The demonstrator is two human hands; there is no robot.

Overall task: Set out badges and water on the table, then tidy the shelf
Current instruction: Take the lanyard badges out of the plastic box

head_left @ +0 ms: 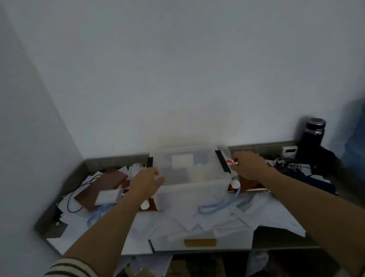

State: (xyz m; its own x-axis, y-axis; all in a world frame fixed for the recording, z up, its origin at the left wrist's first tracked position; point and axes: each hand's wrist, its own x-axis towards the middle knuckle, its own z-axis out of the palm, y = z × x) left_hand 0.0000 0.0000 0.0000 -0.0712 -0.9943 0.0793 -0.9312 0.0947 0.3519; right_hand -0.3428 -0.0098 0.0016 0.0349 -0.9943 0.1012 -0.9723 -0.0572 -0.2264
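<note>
The whole view is smeared by motion, and the clear box [189,180] in the middle of the shelf [115,160] is the most blurred thing. We cannot read what lies inside it. The lower level under the shelf is dark and cut off by the frame.

The shelf ends at a low rim at the back and stands in a corner of two walls, so free room is only above it and toward us. Loose papers [202,221] cover nearly all of its surface, and a black flask [314,132] stands at the far right.

The left hand [144,182] lies at the box's left side, its fingers [159,177] over the rim. We cannot tell if they clamp it. The right hand [250,165] is at the box's right end with fingers curled, perhaps on the box. A water bottle [230,162] with a red label lies just there, and we cannot tell which one they hold.

A badge [109,196] lies on a brown notebook [100,183], just left of the left wrist. A second bottle [135,169] lies behind the left hand. A blue lanyard [214,207] loops on the papers in front of the box.
</note>
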